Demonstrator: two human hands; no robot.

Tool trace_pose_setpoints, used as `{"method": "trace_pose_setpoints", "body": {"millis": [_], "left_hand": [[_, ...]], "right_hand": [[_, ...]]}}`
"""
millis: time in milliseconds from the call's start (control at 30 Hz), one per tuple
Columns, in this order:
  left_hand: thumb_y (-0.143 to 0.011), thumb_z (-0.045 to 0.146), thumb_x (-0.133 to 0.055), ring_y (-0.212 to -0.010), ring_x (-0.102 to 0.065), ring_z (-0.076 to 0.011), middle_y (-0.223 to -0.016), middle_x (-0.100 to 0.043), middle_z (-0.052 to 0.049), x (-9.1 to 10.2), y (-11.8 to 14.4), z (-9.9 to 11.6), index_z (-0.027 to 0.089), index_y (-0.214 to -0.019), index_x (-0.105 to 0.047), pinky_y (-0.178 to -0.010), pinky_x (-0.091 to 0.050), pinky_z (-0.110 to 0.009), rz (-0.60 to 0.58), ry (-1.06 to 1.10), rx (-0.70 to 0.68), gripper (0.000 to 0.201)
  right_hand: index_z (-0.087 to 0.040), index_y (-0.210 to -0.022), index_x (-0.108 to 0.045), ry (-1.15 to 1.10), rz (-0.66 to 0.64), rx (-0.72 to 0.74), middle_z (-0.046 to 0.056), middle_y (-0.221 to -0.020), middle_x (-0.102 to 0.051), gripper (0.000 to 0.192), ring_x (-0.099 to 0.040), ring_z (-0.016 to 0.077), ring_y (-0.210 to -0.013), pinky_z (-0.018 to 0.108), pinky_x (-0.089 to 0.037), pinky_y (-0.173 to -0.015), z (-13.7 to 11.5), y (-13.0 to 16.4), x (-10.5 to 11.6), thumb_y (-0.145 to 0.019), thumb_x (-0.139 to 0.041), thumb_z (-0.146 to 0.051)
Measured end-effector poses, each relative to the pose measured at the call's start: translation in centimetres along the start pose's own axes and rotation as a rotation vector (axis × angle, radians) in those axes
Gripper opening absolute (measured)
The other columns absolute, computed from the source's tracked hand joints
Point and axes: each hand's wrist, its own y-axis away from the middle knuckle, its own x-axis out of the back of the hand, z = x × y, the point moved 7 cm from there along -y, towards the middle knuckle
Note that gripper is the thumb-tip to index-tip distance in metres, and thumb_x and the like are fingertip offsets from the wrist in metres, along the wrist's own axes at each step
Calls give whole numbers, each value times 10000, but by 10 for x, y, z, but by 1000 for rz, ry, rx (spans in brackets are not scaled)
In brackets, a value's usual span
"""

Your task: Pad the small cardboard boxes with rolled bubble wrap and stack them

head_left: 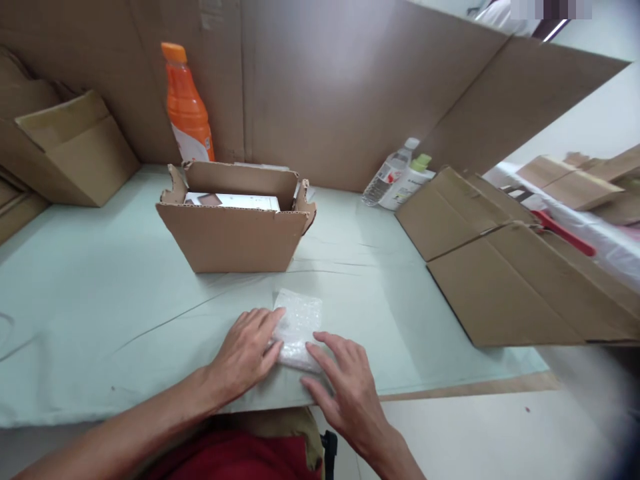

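A small flat packet of clear bubble wrap (299, 317) lies near the front edge of the table, its lower part thicker and shinier. My left hand (247, 350) rests against its left side, fingers stretched out, the index fingertip and thumb touching the wrap. At the lower right corner, my right hand (347, 377) has its fingers spread, the fingertips at the edge of the wrap. What the wrap encloses, if anything, I cannot make out. Just beyond stands an open cardboard box (240, 240) with a white box (250, 201) inside.
Behind the box stands an orange bottle (187, 107). A clear water bottle (393, 173) and a white bottle with a green cap (407, 187) lean at the back right. Cardboard boxes flank both sides, at left (90, 153) and right (505, 280), with a red handle (565, 233) showing.
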Motion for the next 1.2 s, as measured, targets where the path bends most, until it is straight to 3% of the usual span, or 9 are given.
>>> {"method": "trace_pose_setpoints", "body": {"millis": [100, 267, 433, 500, 600, 733, 933, 1033, 1200], "left_hand": [[-914, 298, -543, -1045, -619, -301, -1173, -650, -137, 1, -2, -12, 177, -1355, -516, -932, -503, -516, 19, 157, 144, 458], [-838, 414, -634, -1194, -590, -273, -1388, -534, -181, -4, 20, -25, 164, -1497, -282, -1012, -480, -444, 40, 898, 557, 788], [-766, 318, -634, -948, -633, -208, -1050, -645, -73, -15, 21, -10, 127, -1510, -260, -886, -502, -352, 28, 1155, 666, 854], [-790, 268, -593, -893, -627, -179, -1004, -633, -37, -14, 18, -4, 158, -1519, -265, -862, -501, -323, 19, 1088, 608, 807], [-809, 205, -557, -949, -641, -165, -1079, -640, -34, -9, 16, 8, 218, -1503, -335, -923, -492, -303, -33, 910, 437, 728], [-793, 202, -563, -936, -666, -178, -1082, -673, -53, -1, 15, 12, 219, -1421, -479, -920, -526, -308, -11, 625, 292, 634], [-752, 86, -531, -876, -719, -170, -1069, -719, -33, 13, 11, 16, 295, -1447, -402, -786, -599, -261, 89, 398, 3, 737], [-817, 133, -590, -1048, -692, -224, -1190, -688, -85, 55, 4, 24, 277, -1468, -377, -881, -602, -326, 260, 165, -175, 700], [-875, 97, -611, -1380, -475, -336, -1391, -564, -175, 156, -26, 23, 179, -1478, -397, -1131, -418, -531, 646, -360, -284, 645]], "right_hand": [[-194, -1177, -642, -28, -39, -5, 118, -1137, -723, 238, -658, 272, -979, 428, -498, -821, 3, -7, -13, -952, -565, -191], [-207, -1159, -644, -406, 65, -340, 64, -1033, -750, 215, -705, 208, -899, 313, -556, -780, 25, -9, -21, -960, -570, -243], [-238, -1104, -681, -524, 16, -321, 64, -1111, -727, 194, -689, 224, -1026, 323, -552, -888, 19, -3, -22, -927, -620, -293], [-243, -1236, -642, -476, 74, -319, 97, -1311, -655, 358, -613, 270, -1208, 389, -500, -1013, 25, 0, -13, -893, -673, -342], [-239, -1435, -484, -594, -24, -368, 110, -1381, -616, 659, -630, 256, -1177, 369, -519, -978, 31, -2, -13, -844, -730, -397], [-241, -1038, -674, -621, -161, -331, 31, -989, -725, 170, -656, 204, -909, 314, -519, -838, 20, -15, -16, -879, -654, -296], [-241, -1020, -663, -519, -177, -210, 18, -949, -725, 200, -643, 195, -864, 320, -510, -829, 7, -35, -15, -828, -638, -192], [-228, -861, -644, -472, -141, -180, 14, -808, -685, 44, -624, 196, -787, 307, -508, -729, 12, -41, -7, -866, -601, -219], [-229, -860, -652, -414, 3, -258, -3, -761, -668, 37, -593, 158, -653, 254, -497, -604, 36, -43, 19, -881, -637, -255]]}}
